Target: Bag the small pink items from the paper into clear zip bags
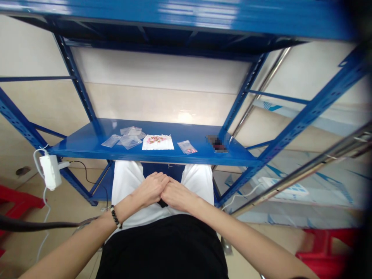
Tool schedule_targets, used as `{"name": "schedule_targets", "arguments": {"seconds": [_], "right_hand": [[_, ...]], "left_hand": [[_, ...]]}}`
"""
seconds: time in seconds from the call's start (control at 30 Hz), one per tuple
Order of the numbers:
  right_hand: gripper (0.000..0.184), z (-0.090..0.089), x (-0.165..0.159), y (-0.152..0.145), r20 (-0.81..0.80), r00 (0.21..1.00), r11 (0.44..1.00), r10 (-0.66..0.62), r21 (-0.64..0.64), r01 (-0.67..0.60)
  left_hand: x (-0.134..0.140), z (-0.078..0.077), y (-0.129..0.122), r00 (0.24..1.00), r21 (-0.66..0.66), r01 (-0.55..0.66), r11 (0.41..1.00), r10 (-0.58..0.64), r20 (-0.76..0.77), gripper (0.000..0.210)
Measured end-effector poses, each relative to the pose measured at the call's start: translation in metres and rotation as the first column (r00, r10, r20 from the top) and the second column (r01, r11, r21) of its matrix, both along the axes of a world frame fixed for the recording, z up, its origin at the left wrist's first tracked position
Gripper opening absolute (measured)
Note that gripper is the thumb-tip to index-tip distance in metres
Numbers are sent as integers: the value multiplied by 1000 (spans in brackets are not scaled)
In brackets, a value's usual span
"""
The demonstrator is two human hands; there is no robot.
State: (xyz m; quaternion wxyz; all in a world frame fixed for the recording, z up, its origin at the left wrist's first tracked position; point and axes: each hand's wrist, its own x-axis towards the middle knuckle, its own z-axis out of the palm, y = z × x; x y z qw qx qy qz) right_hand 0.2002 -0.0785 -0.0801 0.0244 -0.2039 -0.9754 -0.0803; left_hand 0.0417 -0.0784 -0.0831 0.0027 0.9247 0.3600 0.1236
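My left hand (154, 187) and my right hand (176, 194) meet over my lap, in front of the shelf edge. Both have curled, closed fingers that touch each other; whatever may be inside them is hidden. A small dark patch shows just beneath, and I cannot tell what it is. On the blue shelf (122, 126) ahead lies a white sheet (154, 146) with small pink and green pieces (156, 139) on it. Left of it are several clear plastic bags (129, 140). To its right is a clear bag (186, 147) with a few small pink pieces inside.
A blurred-out dark object (217, 143) lies toward the shelf's right end. An upper blue shelf (116, 17) overhangs the front. A white power adapter (50, 172) hangs from the left post. Red stools (21, 201) and metal rails (314, 166) flank the rack.
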Motion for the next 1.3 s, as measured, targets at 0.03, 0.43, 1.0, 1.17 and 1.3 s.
{"name": "schedule_targets", "arguments": {"seconds": [0.03, 0.43, 1.0, 1.17, 1.3], "right_hand": [[17, -1, 0, 1, -1, 1000, 1000, 8, -1, -8], [18, 49, 2, 13, 13, 999, 993, 48, -112, -47], [23, 107, 14, 95, -468, 871, 986, -148, -141, 91], [15, 51, -18, 175, -449, 691, 824, -567, -282, 493], [17, 30, -36, 210, -446, 570, 719, -691, -343, 604]], "left_hand": [[1, -1, -1, 1000, -8, 4, 1000, -3, 28, 20], [-16, -3, 24, 947, -108, 53, 993, -16, 320, 5], [-43, 3, 57, 369, -473, 39, 880, 427, 826, 38], [-15, -7, 49, 351, -627, 325, 708, 525, 775, 33], [-15, -10, 49, 213, -630, 571, 526, 647, 732, 30]]}}
